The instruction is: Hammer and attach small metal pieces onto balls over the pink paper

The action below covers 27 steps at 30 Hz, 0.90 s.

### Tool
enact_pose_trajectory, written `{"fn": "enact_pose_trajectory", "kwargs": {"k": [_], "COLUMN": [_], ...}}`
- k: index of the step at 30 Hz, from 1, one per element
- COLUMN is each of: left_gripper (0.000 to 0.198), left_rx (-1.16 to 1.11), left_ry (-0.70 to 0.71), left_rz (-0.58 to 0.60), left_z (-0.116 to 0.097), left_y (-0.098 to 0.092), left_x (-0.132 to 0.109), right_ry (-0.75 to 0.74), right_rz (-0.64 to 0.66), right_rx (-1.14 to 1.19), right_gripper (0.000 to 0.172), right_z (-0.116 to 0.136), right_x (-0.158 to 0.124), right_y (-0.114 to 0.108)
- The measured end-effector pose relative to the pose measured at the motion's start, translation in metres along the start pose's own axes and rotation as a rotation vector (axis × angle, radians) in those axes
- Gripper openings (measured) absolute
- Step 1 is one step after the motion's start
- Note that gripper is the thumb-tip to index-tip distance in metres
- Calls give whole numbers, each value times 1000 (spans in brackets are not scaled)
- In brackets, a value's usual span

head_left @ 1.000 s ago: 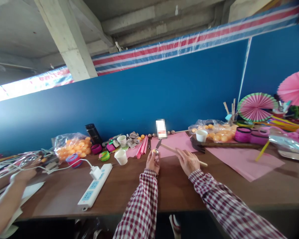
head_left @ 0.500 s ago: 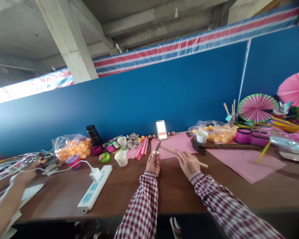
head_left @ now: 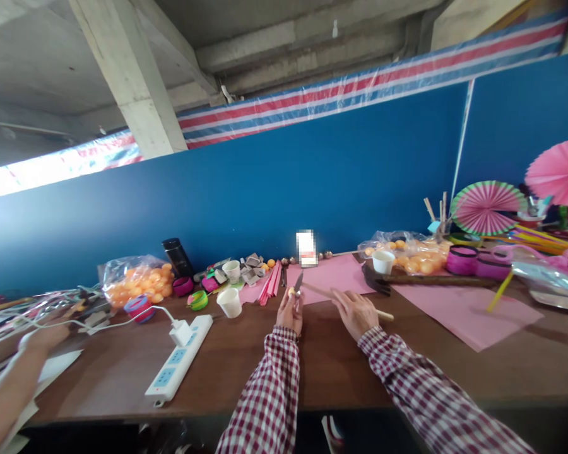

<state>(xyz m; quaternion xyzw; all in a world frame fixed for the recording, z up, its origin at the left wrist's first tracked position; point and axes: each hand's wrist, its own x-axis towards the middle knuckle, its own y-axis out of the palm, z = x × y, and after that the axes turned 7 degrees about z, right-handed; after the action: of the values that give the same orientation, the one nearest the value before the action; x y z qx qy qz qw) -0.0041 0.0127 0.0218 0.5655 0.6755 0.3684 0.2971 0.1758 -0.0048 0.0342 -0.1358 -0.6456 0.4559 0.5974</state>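
My left hand [head_left: 289,313] is closed round a small orange ball [head_left: 292,291], held above the brown table [head_left: 246,366]. A thin dark blade [head_left: 298,281] rises from that same grip, beside the ball. My right hand [head_left: 356,311] grips a wooden stick [head_left: 334,294] whose far end reaches the ball. Both sleeves are red-and-white check. Behind the hands lies a pink paper sheet [head_left: 334,270].
A white power strip [head_left: 178,359] lies at the left with its cable. White paper cups [head_left: 230,301], bags of orange balls [head_left: 137,280], tape rolls [head_left: 461,260] and pink paper fans [head_left: 486,205] line the back. Another person's arm [head_left: 14,378] rests at the far left.
The hands have barely shifted; the view has tilted slightly. The ball, blade and stick stay together in the same grip.
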Motion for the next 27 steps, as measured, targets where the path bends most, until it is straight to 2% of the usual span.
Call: {"fn": "enact_pose_trajectory", "kwargs": {"k": [7,12,17,22,27], "left_gripper": [21,18,16,12,13], "left_rx": [-8,-19,-22,4,9], "left_ry": [19,13,33,60,56], "left_rz": [25,3,-25,-43,-70], "left_z": [0,1,2,2,3], "left_y": [-3,-5,-6,-6,-5], "left_x": [2,2,3,4,4], "right_ry": [14,11,33,-3,10], "right_rz": [-17,20,-20,15,-22], "right_rx": [10,-14,16,2,19], "right_gripper": [33,30,32,30,32], "right_z": [-1,-1,-2,-1,-2], "right_x": [0,0,0,0,0], "right_y": [0,2,2,2,2]}}
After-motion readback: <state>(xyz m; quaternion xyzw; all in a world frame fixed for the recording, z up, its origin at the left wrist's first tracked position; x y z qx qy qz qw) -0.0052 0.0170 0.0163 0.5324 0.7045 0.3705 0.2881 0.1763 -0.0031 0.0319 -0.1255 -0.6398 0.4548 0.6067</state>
